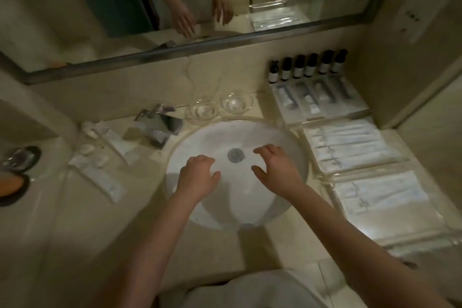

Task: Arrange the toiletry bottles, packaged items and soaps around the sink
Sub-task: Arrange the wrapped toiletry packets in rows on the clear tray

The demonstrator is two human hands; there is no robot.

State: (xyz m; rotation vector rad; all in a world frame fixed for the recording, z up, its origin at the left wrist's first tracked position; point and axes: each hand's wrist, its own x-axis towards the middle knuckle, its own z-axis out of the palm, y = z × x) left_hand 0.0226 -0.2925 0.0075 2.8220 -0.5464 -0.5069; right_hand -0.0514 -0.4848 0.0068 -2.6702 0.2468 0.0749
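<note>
Hands empty over sink (pixel 295 137), left hand (pixel 200 175) and right hand (pixel 277 170) spread, bottles (pixel 308 67) labels seemingly unreadable

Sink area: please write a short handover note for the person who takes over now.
Left hand and right hand: both open, empty, over the sink.
Six dark bottles stand in a row at the back right wall; packaged items lie in rows on the right of the counter.
Small soaps and white packets lie loose on the left.
Left to do, likely: tidy the left side.
</note>
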